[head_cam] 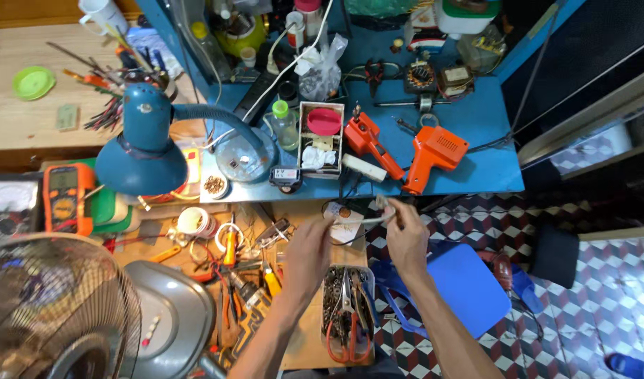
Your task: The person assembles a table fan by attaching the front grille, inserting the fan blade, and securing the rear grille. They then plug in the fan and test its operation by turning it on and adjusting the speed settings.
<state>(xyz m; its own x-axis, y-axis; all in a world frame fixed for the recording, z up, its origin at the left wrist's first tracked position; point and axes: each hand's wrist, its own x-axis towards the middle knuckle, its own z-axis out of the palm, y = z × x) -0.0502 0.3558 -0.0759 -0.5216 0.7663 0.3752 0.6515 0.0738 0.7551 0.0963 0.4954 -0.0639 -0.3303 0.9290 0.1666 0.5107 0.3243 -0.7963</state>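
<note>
One tray (331,281) of pliers sits at the worktop's near edge; beyond, left hand (306,254) and right hand (405,238) pinch one thin white strip (360,221).

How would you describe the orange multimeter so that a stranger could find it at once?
Start at the big blue desk lamp on the left of the workbench. Just left of its shade lies the orange multimeter, partly on a green mat. Unlike the grey analogue meter beside it, it has an orange case and a round dial.

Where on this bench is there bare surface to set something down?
Bare patches: the blue shelf right of the orange soldering gun, and the wooden table below the green lid. Crowded: around both hands, left hand and right hand, and left of the plier tray.
</note>
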